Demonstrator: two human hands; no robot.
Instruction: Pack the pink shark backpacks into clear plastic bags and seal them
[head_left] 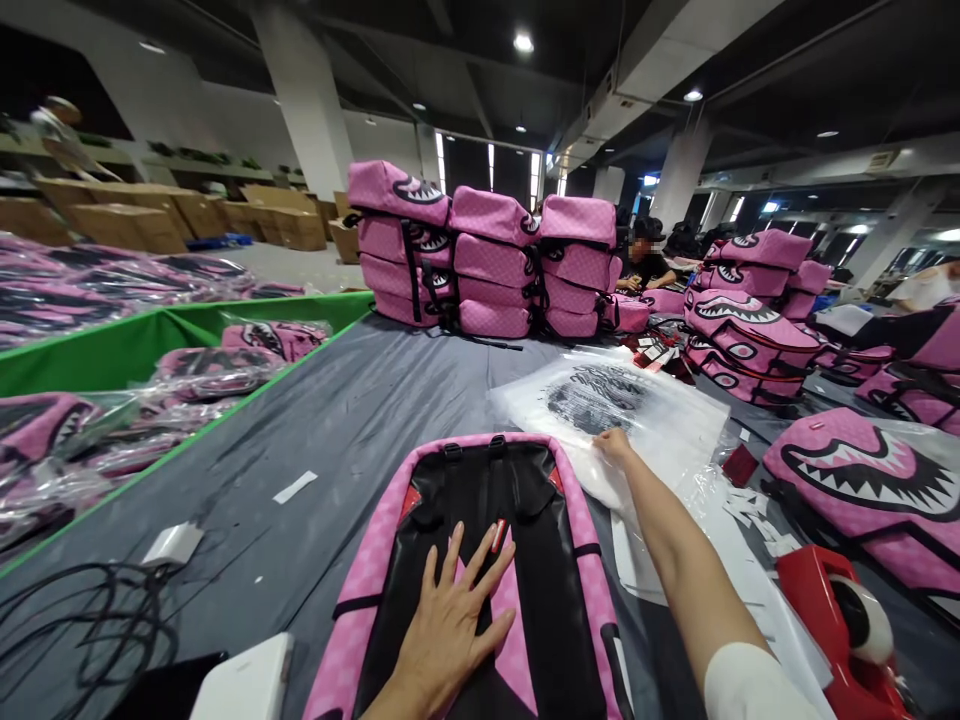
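Observation:
A pink checkered backpack lies on the table with its black strap side up. My left hand rests flat on its back panel, fingers spread. Beyond the backpack's right edge, my right hand pinches the near edge of a clear plastic bag with black printing. That bag lies in a stack of similar bags on the table. White paper sheets lie under my right forearm.
Stacked pink backpacks stand at the table's far end, more at right. A red tape dispenser sits near right. Left are cables, a white box and a green-sided bin of bagged backpacks. A co-worker sits behind.

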